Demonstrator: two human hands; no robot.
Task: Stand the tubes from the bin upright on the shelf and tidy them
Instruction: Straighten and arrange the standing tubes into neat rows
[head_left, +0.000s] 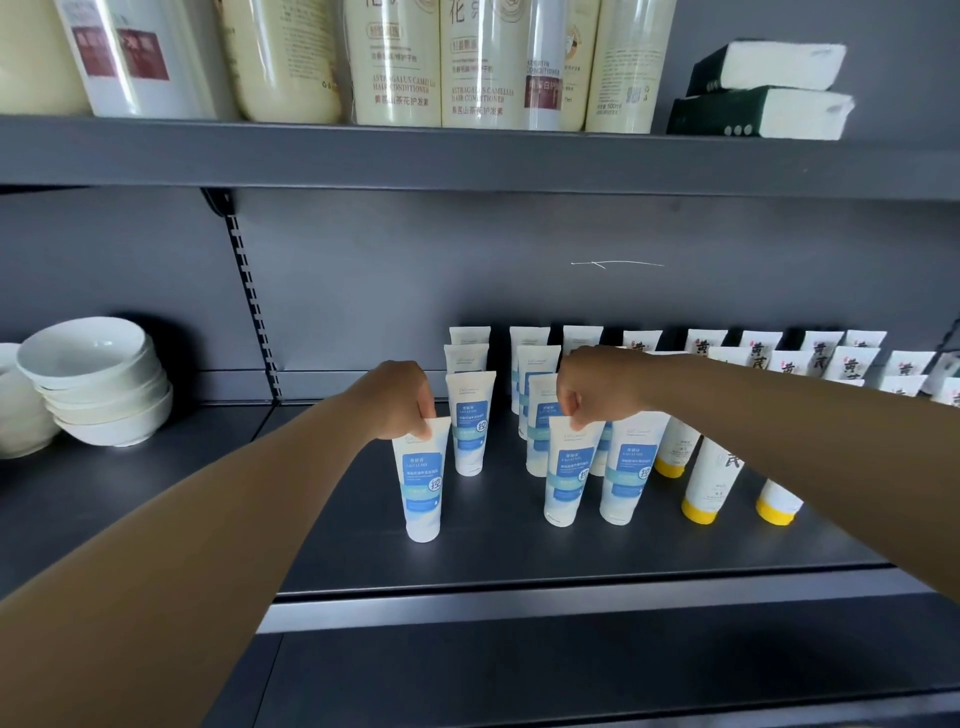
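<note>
Several white tubes with blue labels stand cap-down in rows on the dark grey shelf (519, 556). My left hand (397, 400) pinches the top edge of the front left tube (422, 480), which stands upright at the head of the left row. My right hand (592, 389) pinches the top of another front tube (569, 475), slightly tilted, at the head of the middle row. A third front tube (628, 470) stands just to its right, untouched. The bin is not in view.
White tubes with yellow caps (701, 483) stand in rows to the right, under my right forearm. A stack of white bowls (98, 384) sits at the left of the shelf. Large bottles (395, 62) and tissue packs (763, 88) fill the shelf above.
</note>
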